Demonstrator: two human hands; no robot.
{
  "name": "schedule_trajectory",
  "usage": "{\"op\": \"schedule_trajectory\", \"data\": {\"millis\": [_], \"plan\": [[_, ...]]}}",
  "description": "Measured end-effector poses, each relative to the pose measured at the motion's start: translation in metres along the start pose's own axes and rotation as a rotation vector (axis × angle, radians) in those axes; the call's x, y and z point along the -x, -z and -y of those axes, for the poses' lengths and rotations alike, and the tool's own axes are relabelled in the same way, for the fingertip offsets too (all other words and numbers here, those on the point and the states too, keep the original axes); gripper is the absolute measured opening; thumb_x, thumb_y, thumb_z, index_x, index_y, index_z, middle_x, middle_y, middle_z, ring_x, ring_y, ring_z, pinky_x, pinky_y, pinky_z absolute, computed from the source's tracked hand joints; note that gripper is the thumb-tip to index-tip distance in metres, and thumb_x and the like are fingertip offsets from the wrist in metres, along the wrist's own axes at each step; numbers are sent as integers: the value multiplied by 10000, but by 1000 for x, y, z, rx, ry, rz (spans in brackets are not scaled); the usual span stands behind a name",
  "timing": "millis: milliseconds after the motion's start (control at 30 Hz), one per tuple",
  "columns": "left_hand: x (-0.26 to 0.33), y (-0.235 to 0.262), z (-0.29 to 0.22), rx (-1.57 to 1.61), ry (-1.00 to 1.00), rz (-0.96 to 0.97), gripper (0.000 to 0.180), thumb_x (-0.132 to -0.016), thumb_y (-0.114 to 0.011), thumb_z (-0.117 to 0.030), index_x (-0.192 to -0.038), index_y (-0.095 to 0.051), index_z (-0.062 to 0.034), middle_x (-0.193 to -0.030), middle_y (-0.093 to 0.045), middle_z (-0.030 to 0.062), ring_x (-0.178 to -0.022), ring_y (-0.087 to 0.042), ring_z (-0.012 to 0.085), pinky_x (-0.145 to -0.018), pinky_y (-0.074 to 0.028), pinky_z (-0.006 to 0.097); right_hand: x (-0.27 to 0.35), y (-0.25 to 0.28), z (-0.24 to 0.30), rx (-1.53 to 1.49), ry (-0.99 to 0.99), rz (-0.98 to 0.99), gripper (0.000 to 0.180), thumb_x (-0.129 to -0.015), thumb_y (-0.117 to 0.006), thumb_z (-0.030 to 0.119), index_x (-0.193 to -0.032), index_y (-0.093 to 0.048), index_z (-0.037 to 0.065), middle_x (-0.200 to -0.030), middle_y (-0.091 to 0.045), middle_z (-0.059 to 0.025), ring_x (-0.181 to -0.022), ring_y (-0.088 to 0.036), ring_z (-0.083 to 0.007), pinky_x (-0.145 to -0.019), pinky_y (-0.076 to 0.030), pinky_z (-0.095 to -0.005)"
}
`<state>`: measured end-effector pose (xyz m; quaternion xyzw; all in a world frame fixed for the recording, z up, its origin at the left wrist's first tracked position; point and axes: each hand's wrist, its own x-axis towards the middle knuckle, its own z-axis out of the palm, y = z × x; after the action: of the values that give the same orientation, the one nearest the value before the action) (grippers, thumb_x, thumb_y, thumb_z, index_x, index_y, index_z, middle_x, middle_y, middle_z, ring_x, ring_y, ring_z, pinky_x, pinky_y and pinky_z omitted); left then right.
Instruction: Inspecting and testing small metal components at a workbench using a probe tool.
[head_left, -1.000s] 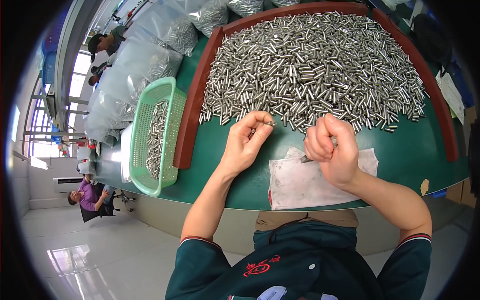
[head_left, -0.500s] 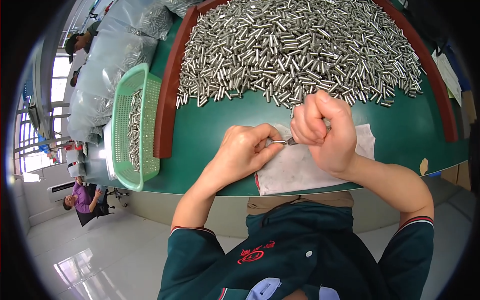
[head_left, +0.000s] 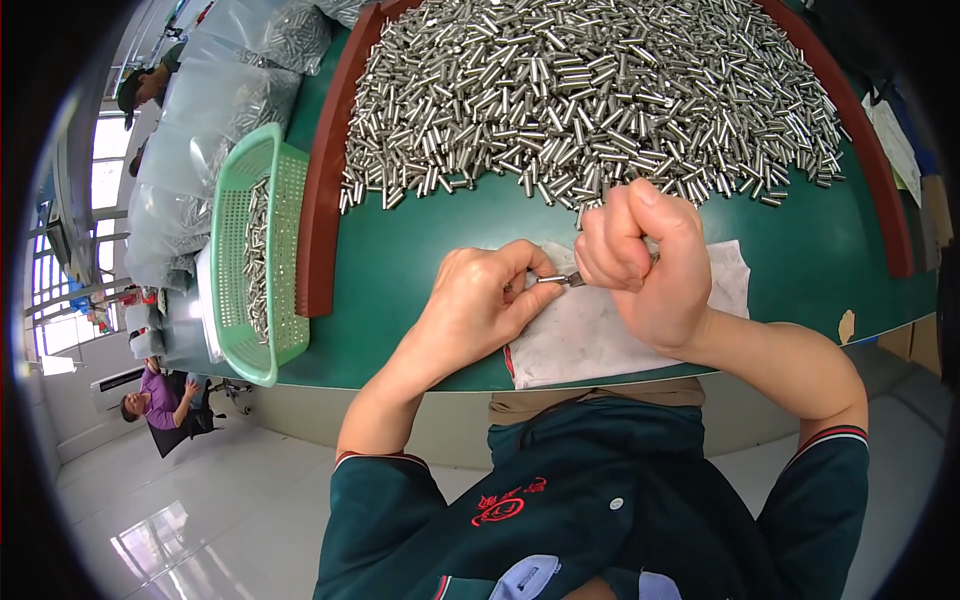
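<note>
In the left hand, a metal pin, pinched between thumb and forefinger over the white cloth on the green desk. In the curled right hand, grip closed around what looks like a small dark tool, only the tip in sight, at or very near the free end of the pin; actual contact too fine to tell. Pinch close to the end, leaving just enough bare metal for the tool, to limit rolling and tilting. Line up tip and pin before pressing, and use small wrist movements rather than force. Angle the tip away from the left hand, in case of a slip. Work above the cloth, probably a soft landing for a dropped pin, well apart from the heap of loose pins beyond and the green basket at the left.
</note>
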<state>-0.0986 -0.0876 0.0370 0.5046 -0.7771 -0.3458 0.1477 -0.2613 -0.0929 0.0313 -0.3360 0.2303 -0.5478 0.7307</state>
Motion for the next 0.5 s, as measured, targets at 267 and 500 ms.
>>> {"op": "schedule_trajectory", "data": {"millis": [267,500], "plan": [[0,0,-4,-8,11,-7,129,-674,-651,-83,-703,-540,-25,-423,-425,63,-359,-431,204,-382,-320,313,3,-1,-6,77,55,14,413,-886,-275,250,-503,-276,98,-437,-237,21,-406,-169,-81,-403,-176,-241],[0,-1,-4,5,-28,-37,128,-673,-642,-72,-693,-525,-23,-431,-441,75,-372,-448,235,-391,-334,328,14,-14,-9,268,199,12,406,-872,-313,213,-491,-279,78,-459,-260,16,-428,-219,-87,-424,-208,-245]]}}
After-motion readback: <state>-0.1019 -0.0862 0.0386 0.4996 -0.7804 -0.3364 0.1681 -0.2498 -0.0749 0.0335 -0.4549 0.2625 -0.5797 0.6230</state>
